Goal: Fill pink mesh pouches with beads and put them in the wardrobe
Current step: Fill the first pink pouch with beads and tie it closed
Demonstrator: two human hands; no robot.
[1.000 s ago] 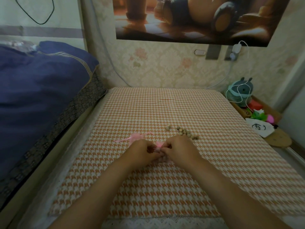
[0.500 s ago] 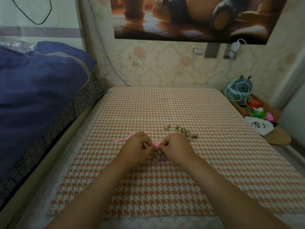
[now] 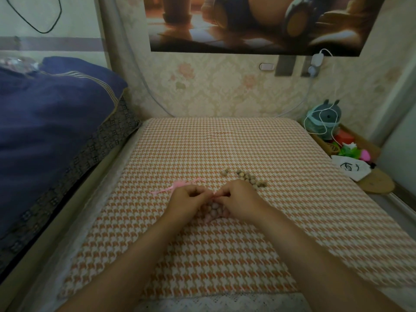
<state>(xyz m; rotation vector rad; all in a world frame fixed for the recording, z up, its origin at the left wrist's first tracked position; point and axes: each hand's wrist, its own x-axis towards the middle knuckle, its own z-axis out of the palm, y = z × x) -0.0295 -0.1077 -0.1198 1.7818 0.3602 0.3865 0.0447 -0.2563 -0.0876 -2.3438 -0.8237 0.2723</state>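
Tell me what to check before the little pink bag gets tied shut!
1. Beads inside the pink bag: ok, round beads show through the mesh.
2. Both hands on the bag's top: ok, left hand and right hand pinch it together.
3. Bag resting on the checked cloth: ok.
4. Bag mouth fully closed: cannot tell, fingers hide it.
5. All beads used up: not ok, loose beads lie beyond the right hand.
6. Second pink bag filled: not ok, it lies flat behind the left hand.
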